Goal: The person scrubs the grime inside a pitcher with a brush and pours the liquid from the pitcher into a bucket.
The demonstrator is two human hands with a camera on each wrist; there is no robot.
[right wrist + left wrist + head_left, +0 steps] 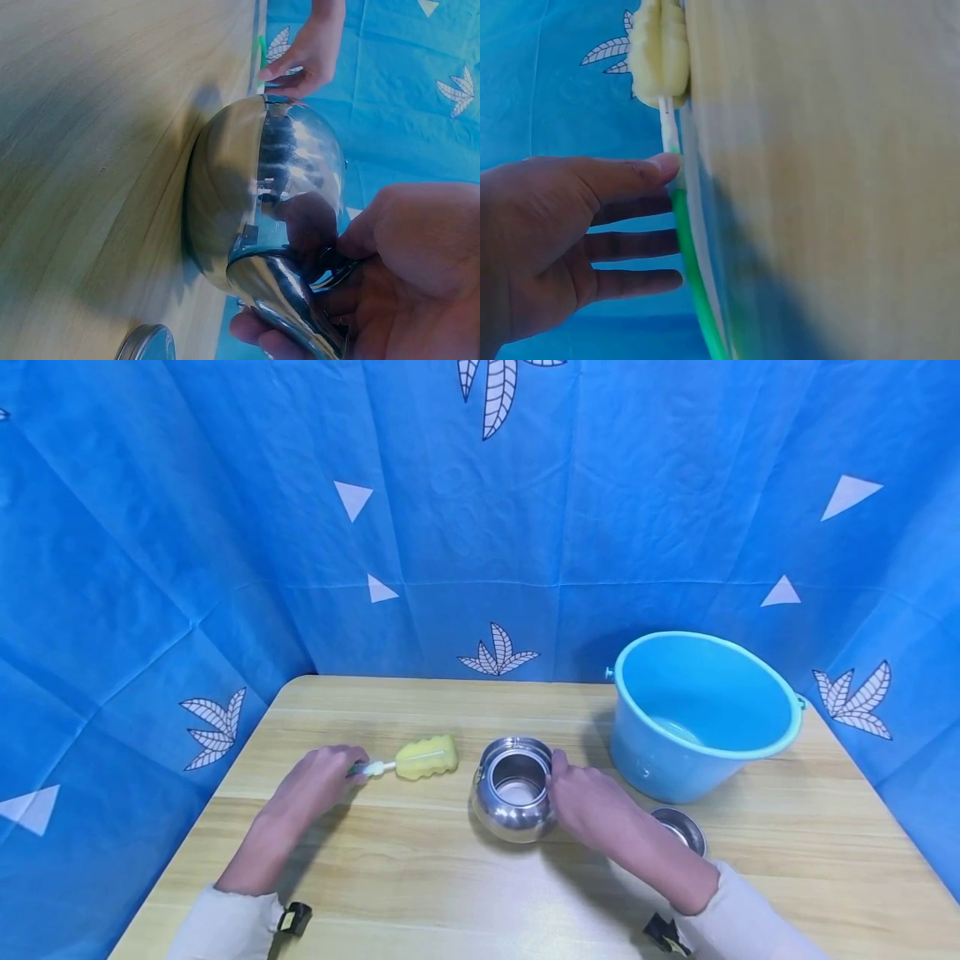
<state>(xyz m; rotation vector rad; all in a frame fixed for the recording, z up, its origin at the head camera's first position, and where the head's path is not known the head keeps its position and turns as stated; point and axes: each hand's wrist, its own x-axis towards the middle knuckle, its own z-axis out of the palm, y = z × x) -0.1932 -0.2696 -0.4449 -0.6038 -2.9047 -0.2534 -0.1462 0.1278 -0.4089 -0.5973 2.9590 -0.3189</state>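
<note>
My left hand (321,782) pinches the green and white handle of a sponge bottle brush (660,56) between thumb and fingers. The brush's yellow sponge head (426,757) points right, low over or on the table; I cannot tell which. A shiny steel teapot (513,818) stands upright with its round mouth uncovered. At its right side my right hand (596,802) grips it by the spout (281,296), thumb near the handle's joint and fingers behind the spout. Partly behind my right forearm lies a small round metal lid (687,829), also at the bottom of the right wrist view.
A light blue bucket (660,768) stands at the back right of the wooden table (420,893), just beyond the lid. Blue patterned cloth (465,510) hangs behind the table and along both sides.
</note>
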